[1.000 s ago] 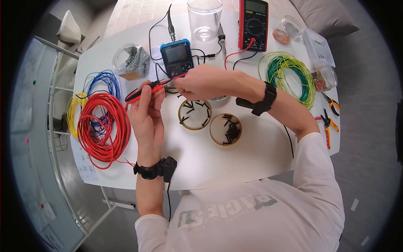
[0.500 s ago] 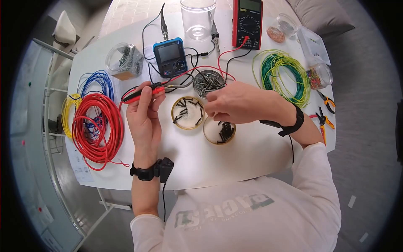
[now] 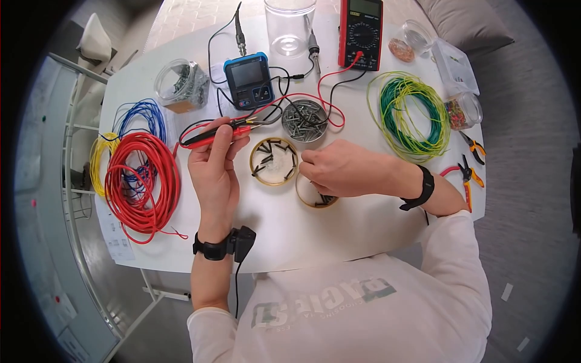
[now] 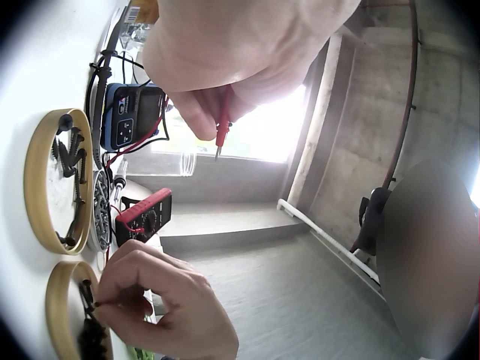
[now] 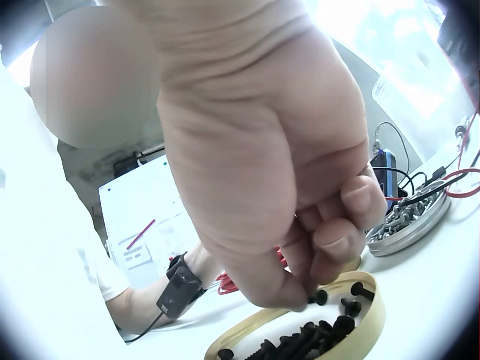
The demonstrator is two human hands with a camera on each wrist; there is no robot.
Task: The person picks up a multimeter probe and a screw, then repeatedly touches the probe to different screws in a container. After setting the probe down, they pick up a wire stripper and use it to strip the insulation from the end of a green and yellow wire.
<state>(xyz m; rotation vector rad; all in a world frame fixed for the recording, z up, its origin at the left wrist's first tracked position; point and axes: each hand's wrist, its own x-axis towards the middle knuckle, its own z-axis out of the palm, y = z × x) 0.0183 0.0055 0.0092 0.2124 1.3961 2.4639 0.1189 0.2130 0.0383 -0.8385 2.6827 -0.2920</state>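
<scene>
My left hand holds a red and a black test probe between thumb and fingers, above the table's left middle. In the left wrist view the red probe's metal tip sticks out past the fingers. My right hand is over the right-hand round dish, which holds a heap of black screws. Its thumb and fingertip pinch a black screw at the dish's rim, the fingers partly hiding it. Beside it, the other round dish has several black screws spread along its inside edge.
Behind the dishes stands a tin of silver screws. A blue handheld tester and a red multimeter are at the back, leads looping between. Wire coils flank the work, red left and green right. Pliers lie far right.
My right hand has moved from beside the probes toward me and right, then down over the right-hand dish. The left hand keeps holding the probes in nearly the same place.
</scene>
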